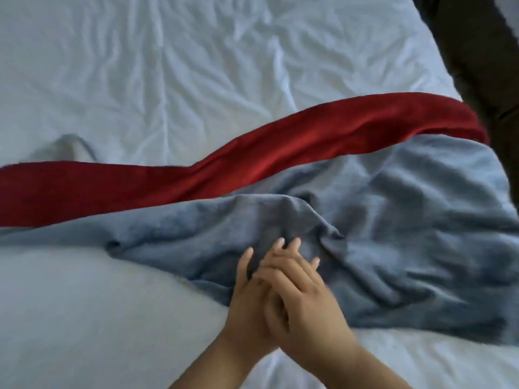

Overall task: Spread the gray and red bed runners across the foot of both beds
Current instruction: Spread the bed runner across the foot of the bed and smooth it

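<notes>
Gray bed runner [365, 220] rumpled across the near part of the bed, bunched into folds at its middle, near edge slanting over the white sheet [140, 66]; red bed runner [252, 161] just beyond and touching it, a long wavy band from the left edge to the bed's right corner. Right hand [306, 299] laid over left hand [244, 301] at the gray runner's near edge; fingers [278, 248] straight, close together, pointing away, gripping nothing, tips over the gray folds; pressing the cloth or not, cannot tell. Sheet creased beyond the runners; dark floor [477, 51] at upper right.
</notes>
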`<state>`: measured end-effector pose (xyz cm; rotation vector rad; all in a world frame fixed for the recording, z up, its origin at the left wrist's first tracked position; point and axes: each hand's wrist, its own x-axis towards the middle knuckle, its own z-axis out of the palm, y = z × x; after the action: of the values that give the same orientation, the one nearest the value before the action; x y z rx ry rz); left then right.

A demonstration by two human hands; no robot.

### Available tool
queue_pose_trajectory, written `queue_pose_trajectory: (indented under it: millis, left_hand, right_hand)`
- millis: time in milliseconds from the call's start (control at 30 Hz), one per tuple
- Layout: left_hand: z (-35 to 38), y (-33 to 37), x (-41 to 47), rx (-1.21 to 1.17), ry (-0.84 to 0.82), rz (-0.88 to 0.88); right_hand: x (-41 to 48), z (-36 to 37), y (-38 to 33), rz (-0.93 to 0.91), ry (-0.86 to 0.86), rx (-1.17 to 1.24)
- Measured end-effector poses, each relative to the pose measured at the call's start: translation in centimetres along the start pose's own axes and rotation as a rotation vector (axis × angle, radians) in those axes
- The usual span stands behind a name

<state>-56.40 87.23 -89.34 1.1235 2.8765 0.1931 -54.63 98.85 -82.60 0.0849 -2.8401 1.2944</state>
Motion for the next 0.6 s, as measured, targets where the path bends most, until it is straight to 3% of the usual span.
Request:
queue_pose_trajectory:
  millis: [67, 333, 467, 600]
  left_hand:
    - [-1.5, -6.3, -3.3, 0.011, -0.038, -0.013]
    - [-5.0, -27.4, -10.6, -0.005, 0.185, -0.251]
    - [-5.7, -33.2, -9.3, -0.097, 0.191, -0.276]
    - [-6.9, -36.7, -7.6, -0.244, 0.203, -0.267]
  right_hand:
    - [0.7, 3.3, -2.6, -0.105, -0.065, -0.012]
    - [4.2, 13.0, -7.6, -0.265, -0.208, -0.393]
    - [7.7, 15.5, -9.1, -0.076, -0.121, -0.575]
    - [10.2, 17.5, -12.5, 0.14, -0.12, -0.538]
